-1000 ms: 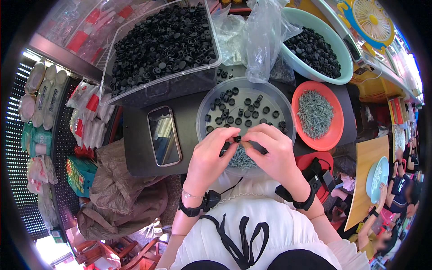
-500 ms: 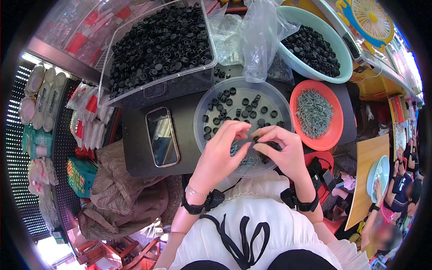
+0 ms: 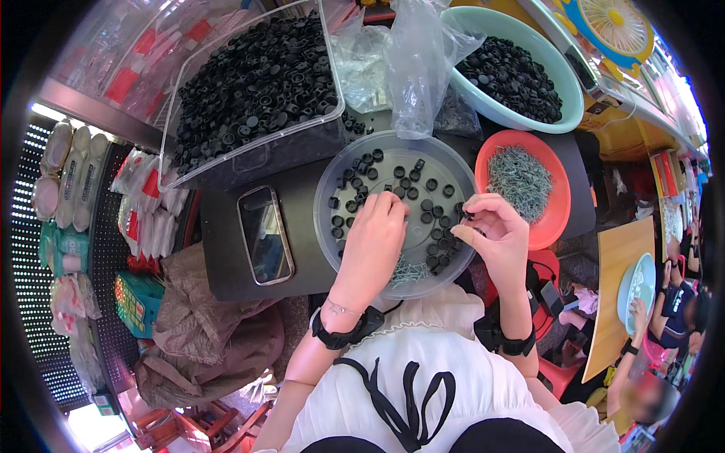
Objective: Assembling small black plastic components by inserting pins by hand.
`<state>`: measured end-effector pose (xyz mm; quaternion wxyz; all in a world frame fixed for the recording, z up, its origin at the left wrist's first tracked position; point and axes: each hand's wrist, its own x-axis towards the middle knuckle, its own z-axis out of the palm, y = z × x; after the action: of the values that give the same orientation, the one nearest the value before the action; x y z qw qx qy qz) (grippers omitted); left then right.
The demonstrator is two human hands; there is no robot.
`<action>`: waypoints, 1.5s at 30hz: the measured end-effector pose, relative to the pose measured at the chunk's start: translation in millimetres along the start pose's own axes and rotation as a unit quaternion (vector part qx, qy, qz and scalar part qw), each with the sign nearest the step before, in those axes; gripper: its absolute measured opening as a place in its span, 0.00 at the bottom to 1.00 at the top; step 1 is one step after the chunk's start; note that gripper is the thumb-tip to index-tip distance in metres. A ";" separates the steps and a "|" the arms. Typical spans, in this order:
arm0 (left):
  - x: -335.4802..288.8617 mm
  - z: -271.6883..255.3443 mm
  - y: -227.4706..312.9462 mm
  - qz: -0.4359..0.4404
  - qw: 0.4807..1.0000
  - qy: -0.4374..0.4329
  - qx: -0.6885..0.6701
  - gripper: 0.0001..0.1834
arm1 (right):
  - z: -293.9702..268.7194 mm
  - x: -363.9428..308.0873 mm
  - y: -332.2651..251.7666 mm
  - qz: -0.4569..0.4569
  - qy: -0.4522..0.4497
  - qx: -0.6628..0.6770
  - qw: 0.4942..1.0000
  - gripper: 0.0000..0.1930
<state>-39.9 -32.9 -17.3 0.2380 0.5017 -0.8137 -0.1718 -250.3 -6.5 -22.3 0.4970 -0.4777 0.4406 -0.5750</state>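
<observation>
A round clear plastic tub (image 3: 323, 177) sits in front of me with many small black plastic caps and a small heap of screws (image 3: 408, 273) near its front edge. My left hand (image 3: 375, 235) is over the tub, fingers bent down and drawn together at the loose caps; what lies between their tips is hidden. At the tub's right rim, my right hand (image 3: 500, 230) pinches a black plastic cap (image 3: 461, 217) between thumb and fingers.
A red bowl of screws (image 3: 560, 198) is right of the tub. Behind stand a large clear bin of black parts (image 3: 257, 155) and a pale green basin (image 3: 578, 113), with a plastic bag (image 3: 411, 75) between. A phone (image 3: 266, 235) lies left. People sit at far right.
My hands have come apart. The left has gone down to the caps in the tub, while the right has shifted toward the right rim with a cap in its fingers.
</observation>
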 end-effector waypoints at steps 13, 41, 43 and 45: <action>-9.5 -23.7 -0.5 -0.058 0.998 0.021 0.012 0.16 | 9.9 0.5 7.8 -0.004 -0.015 0.016 1.000 0.10; -13.7 -26.5 14.0 0.042 0.977 0.121 -0.170 0.21 | 42.7 -0.4 -16.1 -0.155 -0.034 -0.229 0.960 0.13; -13.7 -25.7 12.9 0.046 0.977 0.118 -0.170 0.21 | 42.4 -0.6 -14.8 -0.146 -0.037 -0.216 0.965 0.13; -13.5 -23.9 11.7 0.044 0.977 0.117 -0.174 0.21 | 42.0 0.5 -13.1 -0.133 -0.040 -0.190 0.972 0.13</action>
<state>-29.9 -16.6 5.6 0.4228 0.4332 -0.7588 -0.2402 -210.8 -6.8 -2.8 0.3332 -0.6402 0.4540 -0.5225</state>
